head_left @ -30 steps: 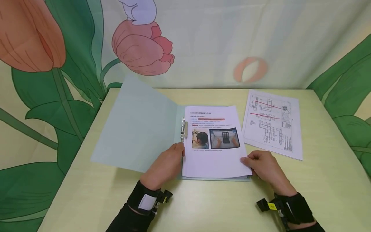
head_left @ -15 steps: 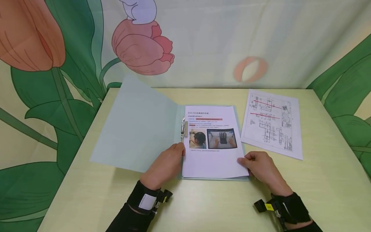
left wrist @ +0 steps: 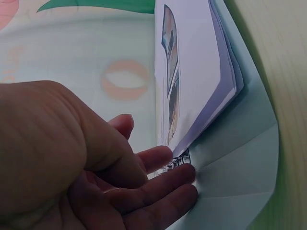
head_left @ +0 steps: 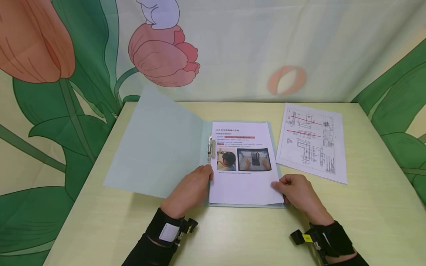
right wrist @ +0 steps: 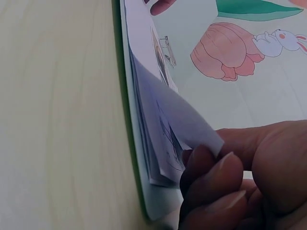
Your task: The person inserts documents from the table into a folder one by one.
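Observation:
A pale blue-green folder (head_left: pixel 156 147) lies with its cover raised to the left. Inside is a stack of paper, topped by a printed sheet (head_left: pixel 246 188) with two photos. My right hand (head_left: pixel 294 188) pinches that sheet's lower right corner between thumb and fingers; the right wrist view shows the corner (right wrist: pixel 196 129) bent up above the pages below. My left hand (head_left: pixel 193 186) is at the sheet's left edge by the spine, below the metal clip (head_left: pixel 210 149). In the left wrist view its loosely bent fingers (left wrist: pixel 168 201) rest against the folder's inner side.
To the right of the folder, drawing sheets (head_left: pixel 311 144) with red lines lie on the pale wooden table (head_left: pixel 243 236). A curtain (head_left: pixel 233 51) with flowers and a rabbit hangs behind the table's far edge.
My right hand has moved slightly left with the top sheet, which now lies closer to the spine and more squarely over the stack. The left hand has stayed in place.

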The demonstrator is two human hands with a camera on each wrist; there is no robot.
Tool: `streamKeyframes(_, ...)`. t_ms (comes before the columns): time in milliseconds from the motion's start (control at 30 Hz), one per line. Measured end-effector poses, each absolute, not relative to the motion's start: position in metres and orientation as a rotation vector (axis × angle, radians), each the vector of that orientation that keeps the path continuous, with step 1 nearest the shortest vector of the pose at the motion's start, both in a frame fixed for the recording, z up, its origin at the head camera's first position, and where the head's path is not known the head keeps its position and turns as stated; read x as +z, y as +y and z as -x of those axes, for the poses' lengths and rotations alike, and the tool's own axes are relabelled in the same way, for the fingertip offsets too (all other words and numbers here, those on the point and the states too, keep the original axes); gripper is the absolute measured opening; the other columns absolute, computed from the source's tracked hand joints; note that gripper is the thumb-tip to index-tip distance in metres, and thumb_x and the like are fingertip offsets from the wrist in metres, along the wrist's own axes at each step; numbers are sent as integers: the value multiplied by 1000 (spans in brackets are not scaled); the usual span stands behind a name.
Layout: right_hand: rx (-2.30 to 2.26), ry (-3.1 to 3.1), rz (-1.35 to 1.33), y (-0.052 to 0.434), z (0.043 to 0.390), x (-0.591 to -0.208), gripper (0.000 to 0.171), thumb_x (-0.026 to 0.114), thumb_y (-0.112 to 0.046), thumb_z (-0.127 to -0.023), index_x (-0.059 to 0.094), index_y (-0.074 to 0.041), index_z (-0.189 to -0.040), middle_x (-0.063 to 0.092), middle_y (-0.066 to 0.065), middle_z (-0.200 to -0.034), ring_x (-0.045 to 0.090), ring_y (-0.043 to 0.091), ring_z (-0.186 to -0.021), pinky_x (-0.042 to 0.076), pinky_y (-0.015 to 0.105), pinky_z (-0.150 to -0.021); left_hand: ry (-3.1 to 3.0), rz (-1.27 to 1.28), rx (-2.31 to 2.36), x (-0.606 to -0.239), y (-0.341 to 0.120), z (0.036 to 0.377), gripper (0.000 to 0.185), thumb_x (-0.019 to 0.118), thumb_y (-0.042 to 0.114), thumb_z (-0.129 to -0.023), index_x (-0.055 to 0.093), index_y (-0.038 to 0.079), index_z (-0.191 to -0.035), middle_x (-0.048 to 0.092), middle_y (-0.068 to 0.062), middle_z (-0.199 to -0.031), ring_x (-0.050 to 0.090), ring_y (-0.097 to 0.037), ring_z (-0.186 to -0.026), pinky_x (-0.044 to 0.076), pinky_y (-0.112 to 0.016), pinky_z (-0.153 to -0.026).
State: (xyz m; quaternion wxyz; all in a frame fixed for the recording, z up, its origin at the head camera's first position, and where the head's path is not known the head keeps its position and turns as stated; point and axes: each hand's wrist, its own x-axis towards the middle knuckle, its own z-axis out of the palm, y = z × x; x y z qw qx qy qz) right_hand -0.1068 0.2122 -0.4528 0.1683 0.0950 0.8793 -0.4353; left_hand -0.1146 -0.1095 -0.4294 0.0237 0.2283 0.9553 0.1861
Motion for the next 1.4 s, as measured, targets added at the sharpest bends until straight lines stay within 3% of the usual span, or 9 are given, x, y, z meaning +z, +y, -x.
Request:
streamKeyframes(100, -1215, 2508, -271, 213, 107, -454, 29, 73, -33, -99, 72, -4, -95, 55, 2, -63, 50, 19, -57, 36, 29, -49, 2976, -719, 579, -430, -108, 115, 21, 61, -13, -92, 60, 4, -104, 63, -9, -93, 55, -21, -80, 50, -30, -69)
streamKeyframes(300, -1149, 2564, -272, 219, 109, -452, 36, 69, -40, -102, 75, -5, -94, 57, 3, -68, 52, 20, -63, 37, 29, -52, 2950, -842, 617, -431, -104, 115, 34, 59, -18, -86, 68, 6, -108, 71, -12, -121, 64, -28, -102, 58, -36, -86)
streamKeyframes(567, -1163, 2594, -290, 224, 110, -451, 29, 65, -28, -104, 75, -3, -93, 62, 5, -75, 56, 20, -63, 40, 29, -52, 2868, -1065, 500, -436, -95, 112, 36, 61, -12, -90, 71, 6, -118, 73, -9, -126, 66, -28, -121, 55, -37, -106)
streamKeyframes(933, -1229, 2697, -271, 245, 117, -441, 28, 65, -25, -105, 74, 1, -100, 68, 9, -81, 60, 20, -66, 47, 30, -52, 2864, -1156, 376, -444, -92, 110, 28, 60, -6, -95, 73, 7, -117, 74, -6, -118, 67, -24, -115, 54, -35, -105)
streamKeyframes(1233, -984, 3017, -325, 272, 135, -431, 30, 63, -21, -104, 73, 7, -107, 74, 23, -91, 61, 25, -65, 41, 31, -51, 2879, -1183, 368, -441, -96, 107, 28, 60, -6, -94, 73, 6, -116, 74, -8, -120, 67, -26, -115, 55, -37, -104)
streamKeyframes(1400, -760, 3004, -486, 302, 142, -433, 41, 60, -28, -105, 66, 12, -108, 70, 30, -100, 59, 32, -68, 40, 36, -53, 2870, -1196, 411, -442, -91, 111, 30, 61, -7, -93, 74, 6, -116, 74, -8, -120, 67, -27, -115, 55, -37, -104)
